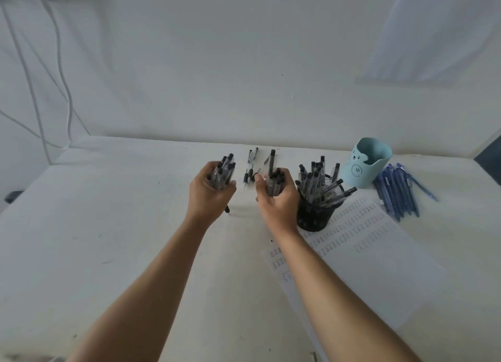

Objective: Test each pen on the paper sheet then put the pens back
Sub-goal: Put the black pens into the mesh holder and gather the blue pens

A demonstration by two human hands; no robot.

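Observation:
My left hand (pixel 210 192) grips an upright bundle of black-capped clear pens (pixel 224 170) over the white table. My right hand (pixel 276 199) holds a second bundle of the same pens (pixel 275 180), just left of the black mesh pen cup (pixel 311 215), which is full of pens of the same kind. A few loose black pens (pixel 250 171) lie on the table between and beyond my hands. The paper sheet (pixel 366 247) with rows of scribble marks lies to the right, partly under the mesh cup.
A light blue pen holder (pixel 366 163) with a face on it stands behind the sheet. Several blue pens (pixel 398 190) lie in a heap to its right. White cables (pixel 62 90) hang along the wall at the left.

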